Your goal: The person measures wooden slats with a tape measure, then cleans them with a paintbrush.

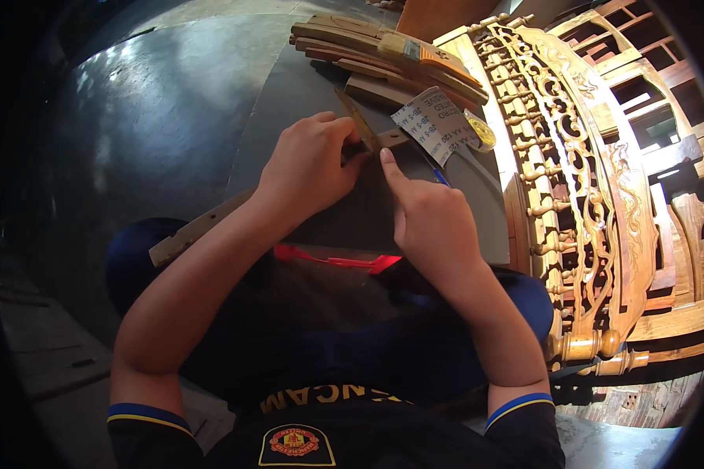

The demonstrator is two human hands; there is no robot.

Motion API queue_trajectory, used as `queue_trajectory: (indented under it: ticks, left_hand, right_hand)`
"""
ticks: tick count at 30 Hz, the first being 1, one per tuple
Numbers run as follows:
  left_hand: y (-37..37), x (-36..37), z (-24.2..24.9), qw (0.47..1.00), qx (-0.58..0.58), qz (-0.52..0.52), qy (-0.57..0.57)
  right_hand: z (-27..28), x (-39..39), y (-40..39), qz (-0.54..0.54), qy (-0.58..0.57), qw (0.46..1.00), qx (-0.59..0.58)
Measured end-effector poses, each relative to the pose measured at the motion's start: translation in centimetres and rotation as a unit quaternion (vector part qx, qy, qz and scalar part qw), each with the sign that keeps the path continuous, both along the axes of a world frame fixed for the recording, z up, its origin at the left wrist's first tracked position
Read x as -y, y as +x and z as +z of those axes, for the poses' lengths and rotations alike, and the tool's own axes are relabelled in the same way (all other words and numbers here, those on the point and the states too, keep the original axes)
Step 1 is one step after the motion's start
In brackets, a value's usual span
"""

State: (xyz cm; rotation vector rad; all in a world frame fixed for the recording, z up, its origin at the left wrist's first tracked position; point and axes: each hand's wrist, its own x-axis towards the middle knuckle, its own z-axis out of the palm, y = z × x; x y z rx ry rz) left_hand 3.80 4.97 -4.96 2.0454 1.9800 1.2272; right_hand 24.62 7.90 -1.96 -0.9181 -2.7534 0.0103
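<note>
My left hand point(311, 160) is closed around a long wooden strip point(192, 234) with small holes. The strip runs from beside my left knee, under my hand, to its far end near the middle of the board. A narrow, flat brownish blade-like tool point(357, 121) lies across it, slanting up and left. My right hand point(440, 219) is closed, its index fingertip pressed on the tool's near end; the rest of its grip is hidden. Beside the right index finger lie a blue pen-like item point(441, 178) and a printed sandpaper sheet point(434, 125).
A grey board point(328, 219) lies before me. At its far side are stacked wooden slats point(352, 51) with a paintbrush point(400, 46) on top. Carved wooden furniture point(587, 156) stands close on the right. A red item point(332, 260) is at the board's near edge.
</note>
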Motion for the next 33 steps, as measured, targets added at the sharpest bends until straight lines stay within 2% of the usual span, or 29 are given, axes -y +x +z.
queue_trajectory:
  ticks: [3, 9, 12, 15, 18, 21, 24, 27, 30, 33]
  left_hand:
    - [0.2, -0.2, 0.3, 1.000, 0.006, 0.005, -0.011]
    - [-0.1, -0.1, 0.0, 1.000, 0.007, 0.006, 0.001]
    - [0.1, -0.1, 0.1, 1.000, 0.006, -0.002, -0.011]
    - [0.3, -0.1, 0.3, 1.000, -0.001, 0.007, -0.013]
    - [0.3, 0.1, 0.1, 1.000, -0.004, 0.007, -0.010]
    - [-0.1, 0.0, -0.1, 1.000, 0.005, 0.003, 0.003]
    - [0.3, -0.1, 0.1, 1.000, 0.010, -0.007, -0.008]
    - [0.4, -0.1, 0.3, 1.000, 0.005, 0.006, -0.008]
    - [0.3, 0.0, -0.2, 1.000, -0.008, 0.007, 0.000]
    - [0.0, -0.2, -0.5, 1.000, -0.005, 0.006, 0.007]
  right_hand:
    - [-1.0, -1.7, -1.0, 0.008, 0.020, 0.999, -0.029]
    - [1.3, 1.1, 1.6, -0.005, -0.033, 0.999, 0.020]
    - [-0.3, -1.3, -0.3, 0.014, 0.013, 1.000, -0.025]
    - [-0.5, -2.3, -0.9, 0.010, 0.003, 1.000, -0.021]
    - [2.1, 0.2, 0.9, 0.007, -0.018, 0.999, 0.040]
    - [2.2, 1.5, 1.3, -0.019, -0.034, 0.998, 0.054]
    - [-0.6, -1.5, -0.9, 0.002, 0.022, 1.000, -0.006]
    - [-0.2, -1.7, -0.6, 0.013, 0.023, 1.000, -0.010]
    - [2.7, 1.3, 1.7, -0.015, -0.050, 0.998, 0.027]
    - [2.0, 0.3, 1.2, 0.015, -0.025, 1.000, -0.003]
